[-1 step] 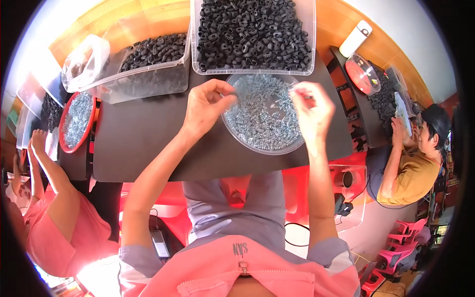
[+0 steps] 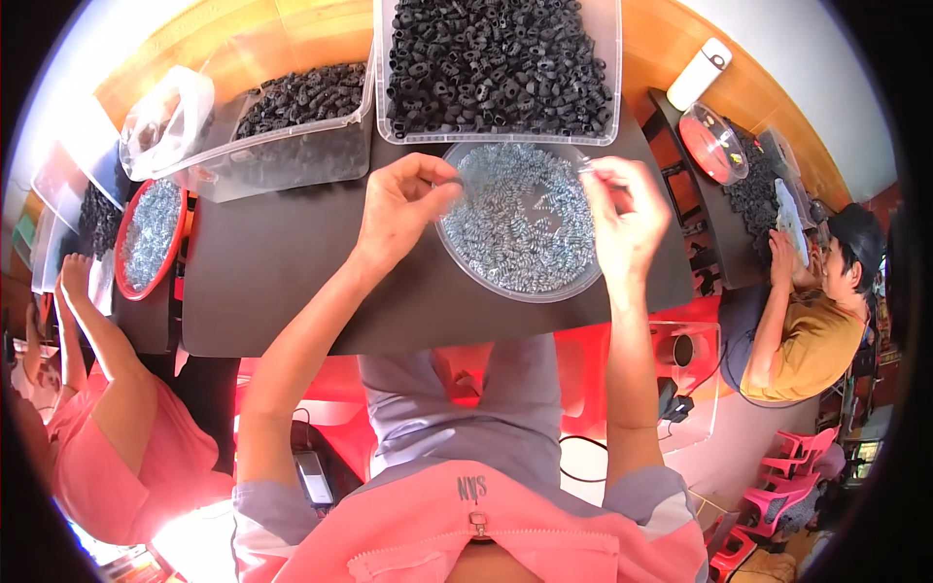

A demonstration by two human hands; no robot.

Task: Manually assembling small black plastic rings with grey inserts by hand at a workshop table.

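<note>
Pinched at the tips of the left fingers (image 2: 433, 168), a small dark piece (image 2: 455, 182), mostly hidden. At the tips of the right fingers (image 2: 622, 173), a small bright piece (image 2: 585, 167), too blurred to identify. Beneath and between both sets of fingers, silvery coiled springs (image 2: 515, 255), loose, lying at many angles in a round, shallow, clear tray (image 2: 540, 297), thinned to a partly bare patch nearer the right fingers.

Two spring bowls (image 2: 525, 296), one white flask (image 2: 699, 75)

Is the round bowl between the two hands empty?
No, not empty: lots of small silvery springs lie spread across most of the bowl.
</note>
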